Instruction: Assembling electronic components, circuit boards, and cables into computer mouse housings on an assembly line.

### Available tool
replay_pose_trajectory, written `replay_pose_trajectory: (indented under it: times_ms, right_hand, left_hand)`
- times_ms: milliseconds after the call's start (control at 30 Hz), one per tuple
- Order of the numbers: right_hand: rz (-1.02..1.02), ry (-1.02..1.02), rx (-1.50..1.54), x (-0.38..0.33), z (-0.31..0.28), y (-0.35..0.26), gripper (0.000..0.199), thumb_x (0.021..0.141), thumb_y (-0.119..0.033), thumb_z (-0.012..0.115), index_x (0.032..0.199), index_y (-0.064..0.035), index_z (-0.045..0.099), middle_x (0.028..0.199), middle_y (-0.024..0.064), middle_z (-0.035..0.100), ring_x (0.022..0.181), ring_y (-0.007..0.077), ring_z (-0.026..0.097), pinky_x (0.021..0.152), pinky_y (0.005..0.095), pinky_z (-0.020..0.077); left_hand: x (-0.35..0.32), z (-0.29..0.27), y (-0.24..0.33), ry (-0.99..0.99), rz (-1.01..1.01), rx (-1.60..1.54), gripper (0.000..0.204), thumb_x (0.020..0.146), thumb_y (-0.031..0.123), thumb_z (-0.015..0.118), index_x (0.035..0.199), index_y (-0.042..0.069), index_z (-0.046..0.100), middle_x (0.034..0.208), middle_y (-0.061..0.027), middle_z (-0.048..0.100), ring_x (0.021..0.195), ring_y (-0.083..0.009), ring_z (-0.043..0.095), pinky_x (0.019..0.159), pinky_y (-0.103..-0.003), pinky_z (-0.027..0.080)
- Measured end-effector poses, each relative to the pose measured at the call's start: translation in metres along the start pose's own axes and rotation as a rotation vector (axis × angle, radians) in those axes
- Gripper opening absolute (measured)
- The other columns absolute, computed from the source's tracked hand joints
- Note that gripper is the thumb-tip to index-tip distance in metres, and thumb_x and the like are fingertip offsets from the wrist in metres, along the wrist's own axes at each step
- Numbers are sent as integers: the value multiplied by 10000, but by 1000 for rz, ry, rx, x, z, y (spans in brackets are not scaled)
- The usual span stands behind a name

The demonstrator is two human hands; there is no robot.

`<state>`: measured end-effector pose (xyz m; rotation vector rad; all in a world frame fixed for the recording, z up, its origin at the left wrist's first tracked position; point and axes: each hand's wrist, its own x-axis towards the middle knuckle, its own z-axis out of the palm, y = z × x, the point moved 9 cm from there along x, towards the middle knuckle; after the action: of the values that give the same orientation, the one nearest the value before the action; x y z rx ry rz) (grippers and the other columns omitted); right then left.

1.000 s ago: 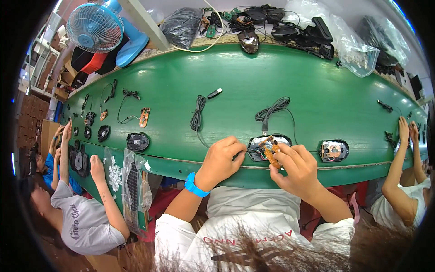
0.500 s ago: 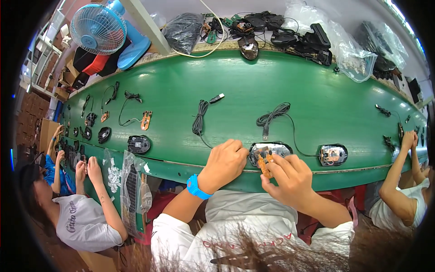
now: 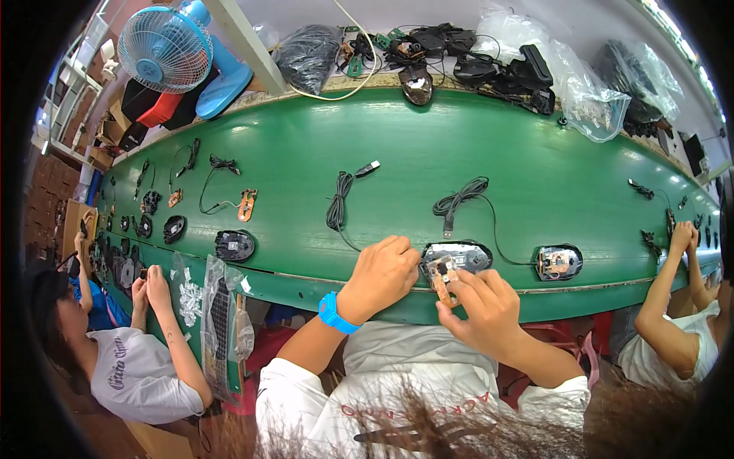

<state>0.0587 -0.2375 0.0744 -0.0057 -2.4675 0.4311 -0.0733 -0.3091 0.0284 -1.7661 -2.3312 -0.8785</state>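
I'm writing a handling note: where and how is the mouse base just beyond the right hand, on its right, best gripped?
Probably by the long near and far rims of the base, from above and the right: it lies open side up, exposing an orange board, and a cable runs to its left end.

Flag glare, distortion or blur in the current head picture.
Head view: the green work surface bows into an arc with whitish glare; hair at the lower edge looks blurred; the circuit board in the right hand is too small for fine detail.
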Motion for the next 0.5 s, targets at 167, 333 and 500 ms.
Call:
replay_pose_trajectory:
  times_ms: [167,333,500]
  right_hand:
    - [47,-89,-11,-16,2,21,363,676,-55,816,1005,-21,666,1136,135,709,826,301,615,690,384,539]
    - [31,-90,-13,-6,0,34,365,696,-6,781,1040,-10,657,1188,150,692,879,324,616,748,396,548]
    - [-3,-114,-12,-2,1,39,379,703,24,763,1063,-12,650,1202,150,688,902,338,620,779,406,550]
  left_hand:
    - [-4,0,0,8,-4,-61,142,741,15,750,848,31,658,866,-92,606,822,-303,619,718,-422,537]
    - [-3,-17,12,132,32,-19,222,749,-29,748,956,29,692,985,-117,624,916,-331,611,813,-429,530]
    - [-20,-10,40,175,41,-65,311,754,-46,738,1054,32,710,1057,-133,628,978,-349,607,850,-440,524]
